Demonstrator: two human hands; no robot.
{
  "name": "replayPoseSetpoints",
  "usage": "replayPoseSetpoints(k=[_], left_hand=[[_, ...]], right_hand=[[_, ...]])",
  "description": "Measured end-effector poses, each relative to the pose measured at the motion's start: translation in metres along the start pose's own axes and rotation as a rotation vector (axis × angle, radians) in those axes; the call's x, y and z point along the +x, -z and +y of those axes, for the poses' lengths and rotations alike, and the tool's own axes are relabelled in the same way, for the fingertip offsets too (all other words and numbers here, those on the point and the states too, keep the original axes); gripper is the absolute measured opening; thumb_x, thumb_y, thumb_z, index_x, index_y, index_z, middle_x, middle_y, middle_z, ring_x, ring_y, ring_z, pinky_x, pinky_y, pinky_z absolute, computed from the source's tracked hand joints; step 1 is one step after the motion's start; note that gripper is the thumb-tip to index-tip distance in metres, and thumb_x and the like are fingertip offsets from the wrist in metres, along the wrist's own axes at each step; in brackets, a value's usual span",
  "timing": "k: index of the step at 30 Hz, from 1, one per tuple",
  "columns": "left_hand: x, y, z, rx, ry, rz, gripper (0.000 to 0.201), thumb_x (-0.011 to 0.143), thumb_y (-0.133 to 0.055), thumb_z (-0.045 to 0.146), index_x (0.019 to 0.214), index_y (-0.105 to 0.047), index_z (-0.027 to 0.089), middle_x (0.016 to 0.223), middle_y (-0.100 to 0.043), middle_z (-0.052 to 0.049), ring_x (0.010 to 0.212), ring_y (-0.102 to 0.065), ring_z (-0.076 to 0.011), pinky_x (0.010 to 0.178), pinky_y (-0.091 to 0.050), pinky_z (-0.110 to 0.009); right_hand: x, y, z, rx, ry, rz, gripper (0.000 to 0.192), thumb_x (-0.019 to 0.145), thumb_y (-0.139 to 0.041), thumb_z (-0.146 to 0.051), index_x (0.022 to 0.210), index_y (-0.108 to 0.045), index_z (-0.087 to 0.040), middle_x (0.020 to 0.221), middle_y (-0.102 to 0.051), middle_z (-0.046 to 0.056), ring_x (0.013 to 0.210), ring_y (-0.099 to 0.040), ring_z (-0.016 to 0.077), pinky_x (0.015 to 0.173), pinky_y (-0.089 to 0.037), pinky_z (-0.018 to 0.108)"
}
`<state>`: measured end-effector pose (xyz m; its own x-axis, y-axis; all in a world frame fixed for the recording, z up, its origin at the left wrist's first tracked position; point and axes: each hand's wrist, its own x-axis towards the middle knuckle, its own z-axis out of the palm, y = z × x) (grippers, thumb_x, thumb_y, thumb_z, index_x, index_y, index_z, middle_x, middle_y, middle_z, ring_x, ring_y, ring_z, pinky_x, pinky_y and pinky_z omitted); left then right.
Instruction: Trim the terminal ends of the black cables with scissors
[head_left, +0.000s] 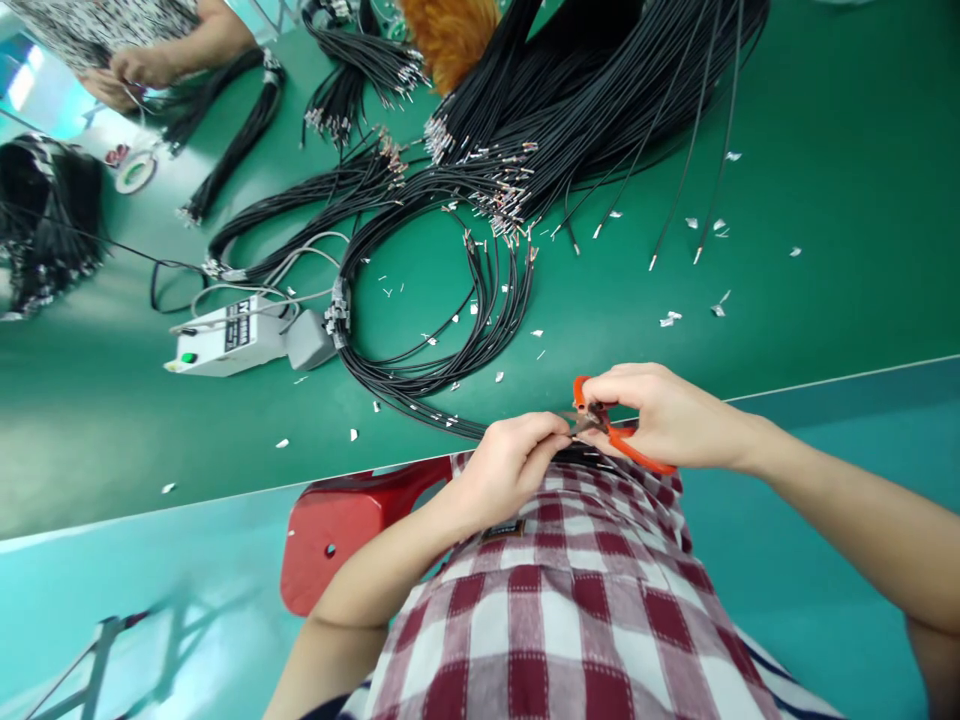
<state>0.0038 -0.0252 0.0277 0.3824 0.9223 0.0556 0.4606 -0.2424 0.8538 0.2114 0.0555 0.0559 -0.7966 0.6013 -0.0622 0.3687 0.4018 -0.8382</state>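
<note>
My right hand (667,415) grips orange scissors (611,430) at desk (825,300) edge, six o'clock; left hand (514,460) pinches black wire (450,385) end. I keep blades square, snip close, fingers clear.

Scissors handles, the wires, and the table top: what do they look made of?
Scissors in the right hand: orange handles look like smooth plastic; blades mostly hidden. Wires pinched by the left hand: matte black sheath, probably rubber or plastic, with shiny metal tips on the loose ends. Table: green, slightly glossy mat, likely rubber or vinyl.
</note>
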Motion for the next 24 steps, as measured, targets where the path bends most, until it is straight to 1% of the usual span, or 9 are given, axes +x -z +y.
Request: replayPoseSetpoints(k=[3,8,12,15,17,18,20,22,24], left_hand=[[0.0,0.002,0.002,-0.049,0.035,-0.041,0.018,0.097,-0.051,0.018,0.09,-0.067,0.019,0.083,-0.072,-0.004,0.074,-0.067,-0.015,0.068,-0.052,-0.024],[-0.001,0.003,0.004,-0.039,-0.128,0.038,0.008,0.095,-0.056,0.016,0.092,-0.063,0.018,0.08,-0.069,-0.002,0.071,-0.062,-0.0125,0.068,-0.05,-0.023],[-0.002,-0.005,-0.003,0.159,-0.366,0.248,0.011,0.092,-0.058,0.008,0.097,-0.061,0.018,0.082,-0.071,-0.005,0.071,-0.064,-0.0141,0.069,-0.051,-0.026],[0.0,-0.012,-0.011,0.406,-0.363,0.422,0.014,0.09,-0.06,0.007,0.099,-0.062,0.017,0.079,-0.071,-0.005,0.069,-0.064,-0.0153,0.067,-0.049,-0.028],[0.003,-0.014,-0.013,0.349,-0.234,0.465,0.009,0.091,-0.06,0.01,0.096,-0.063,0.017,0.078,-0.07,-0.005,0.069,-0.065,-0.0146,0.065,-0.05,-0.026],[0.005,-0.014,-0.013,0.242,-0.145,0.467,0.006,0.091,-0.06,0.012,0.093,-0.063,0.017,0.078,-0.069,-0.004,0.069,-0.065,-0.0136,0.064,-0.05,-0.024],[0.009,-0.013,-0.011,-0.038,0.035,0.449,0.005,0.092,-0.06,0.018,0.088,-0.063,0.017,0.075,-0.068,-0.002,0.064,-0.063,-0.0111,0.06,-0.049,-0.021],[0.013,-0.011,-0.007,-0.291,0.176,0.414,0.01,0.091,-0.062,0.025,0.087,-0.064,0.016,0.074,-0.067,-0.001,0.059,-0.059,-0.0093,0.056,-0.048,-0.02],[0.016,-0.009,-0.004,-0.453,0.268,0.387,0.016,0.089,-0.065,0.03,0.09,-0.067,0.014,0.076,-0.068,-0.003,0.058,-0.057,-0.0086,0.055,-0.048,-0.02]], right_hand=[[0.0,0.0,0.002,0.067,0.003,-0.026,0.013,0.084,-0.062,-0.029,0.074,-0.057,-0.022,0.07,-0.062,0.0,0.067,-0.053,0.0146,0.064,-0.037,0.026],[-0.002,-0.017,0.019,0.761,-0.229,-0.106,0.028,0.077,-0.072,-0.034,0.078,-0.047,-0.022,0.076,-0.062,-0.001,0.067,-0.053,0.0127,0.066,-0.043,0.027],[-0.005,-0.058,0.023,1.272,-0.341,-0.052,0.039,0.067,-0.079,-0.03,0.076,-0.042,-0.022,0.07,-0.059,-0.004,0.063,-0.052,0.0105,0.062,-0.041,0.025],[-0.008,-0.075,0.018,1.413,-0.398,-0.058,0.04,0.067,-0.079,-0.034,0.078,-0.042,-0.023,0.068,-0.055,-0.004,0.061,-0.05,0.0115,0.061,-0.041,0.026],[-0.006,-0.064,0.019,1.293,-0.339,0.019,0.036,0.071,-0.075,-0.037,0.079,-0.042,-0.023,0.068,-0.054,-0.004,0.062,-0.051,0.0133,0.062,-0.042,0.028],[-0.004,-0.051,0.022,1.154,-0.289,0.134,0.033,0.074,-0.072,-0.037,0.079,-0.043,-0.024,0.07,-0.055,-0.002,0.065,-0.053,0.0149,0.065,-0.044,0.03],[0.002,-0.018,0.037,0.69,-0.222,0.457,0.028,0.078,-0.069,-0.039,0.08,-0.045,-0.024,0.081,-0.061,0.002,0.079,-0.06,0.0198,0.076,-0.046,0.034],[0.007,0.013,0.057,0.11,-0.283,0.735,0.017,0.084,-0.061,-0.036,0.084,-0.05,-0.023,0.09,-0.066,0.008,0.091,-0.063,0.0261,0.084,-0.045,0.04],[0.011,0.03,0.074,-0.33,-0.339,0.748,0.008,0.084,-0.056,-0.024,0.091,-0.057,-0.021,0.102,-0.07,0.014,0.106,-0.063,0.0339,0.092,-0.042,0.048]])
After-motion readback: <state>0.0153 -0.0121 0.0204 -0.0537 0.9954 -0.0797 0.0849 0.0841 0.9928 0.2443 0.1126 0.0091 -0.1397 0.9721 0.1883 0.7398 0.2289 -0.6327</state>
